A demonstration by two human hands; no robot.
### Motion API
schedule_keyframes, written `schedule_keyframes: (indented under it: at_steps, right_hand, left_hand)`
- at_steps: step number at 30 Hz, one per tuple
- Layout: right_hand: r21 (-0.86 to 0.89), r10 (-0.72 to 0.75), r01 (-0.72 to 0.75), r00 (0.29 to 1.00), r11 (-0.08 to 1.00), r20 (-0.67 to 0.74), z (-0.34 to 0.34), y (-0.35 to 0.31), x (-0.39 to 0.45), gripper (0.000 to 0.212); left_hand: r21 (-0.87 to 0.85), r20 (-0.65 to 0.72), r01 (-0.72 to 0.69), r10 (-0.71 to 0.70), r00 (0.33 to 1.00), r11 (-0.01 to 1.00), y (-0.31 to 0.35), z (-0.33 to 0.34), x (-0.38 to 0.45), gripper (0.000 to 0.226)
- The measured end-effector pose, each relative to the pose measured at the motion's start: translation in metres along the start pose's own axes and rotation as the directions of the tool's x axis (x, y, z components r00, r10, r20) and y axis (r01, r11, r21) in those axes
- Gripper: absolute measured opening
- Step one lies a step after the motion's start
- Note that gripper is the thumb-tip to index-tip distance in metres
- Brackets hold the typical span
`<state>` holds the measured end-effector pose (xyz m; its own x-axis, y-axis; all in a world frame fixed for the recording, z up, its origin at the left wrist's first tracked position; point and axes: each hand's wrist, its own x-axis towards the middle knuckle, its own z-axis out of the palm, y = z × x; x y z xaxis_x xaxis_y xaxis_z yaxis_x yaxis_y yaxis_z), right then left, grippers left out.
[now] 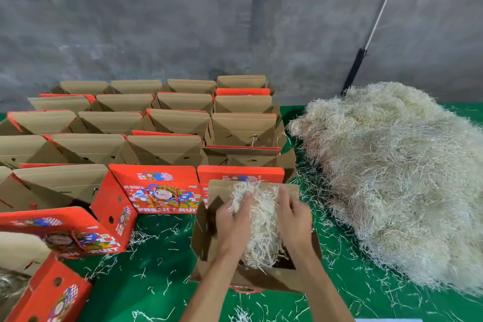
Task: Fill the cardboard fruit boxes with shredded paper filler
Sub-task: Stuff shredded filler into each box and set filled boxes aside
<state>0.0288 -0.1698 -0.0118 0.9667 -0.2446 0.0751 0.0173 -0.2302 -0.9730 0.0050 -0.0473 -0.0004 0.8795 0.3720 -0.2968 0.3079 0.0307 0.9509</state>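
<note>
Both my hands, left (232, 219) and right (294, 219), hold a wad of shredded paper (261, 219) over the open box (209, 240) on the green counter (162, 264), so I should push it down gently into the corners.

Floor of the open box (257, 278) hidden under the wad of shredded paper (261, 227), big paper heap (392, 178) right of that box cut by the frame edge, red boxes (47, 295) left of it cropped, their print blurred, back-row interiors unseen.
</note>
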Motion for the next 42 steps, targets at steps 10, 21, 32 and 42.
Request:
schedule_keyframes:
  at_steps: [10, 21, 32, 42]
  right_hand:
    - [0.141, 0.238, -0.224, 0.967, 0.964, -0.093, -0.041, -0.007, 0.028, 0.06]
    - [0.127, 0.228, -0.271, 0.934, 0.954, 0.276, 0.001, -0.004, -0.002, 0.058]
    - [0.082, 0.198, -0.215, 0.964, 0.973, 0.177, -0.014, 0.01, 0.0, 0.043]
    - [0.137, 0.285, -0.284, 0.958, 0.949, 0.015, -0.025, 0.039, 0.008, 0.042]
  left_hand:
    - [-0.205, 0.014, 0.156, -0.156, 0.988, 0.966, 0.001, -0.04, 0.03, 0.055]
    - [-0.58, 0.509, 0.449, -0.127, 0.851, 0.68, -0.009, -0.037, 0.04, 0.06]
    - [-0.154, 0.292, 0.183, -0.133, 0.947, 0.971, -0.02, -0.043, 0.036, 0.05]
    - [-0.057, 0.031, 0.16, -0.158, 0.987, 0.986, -0.032, -0.06, 0.051, 0.071]
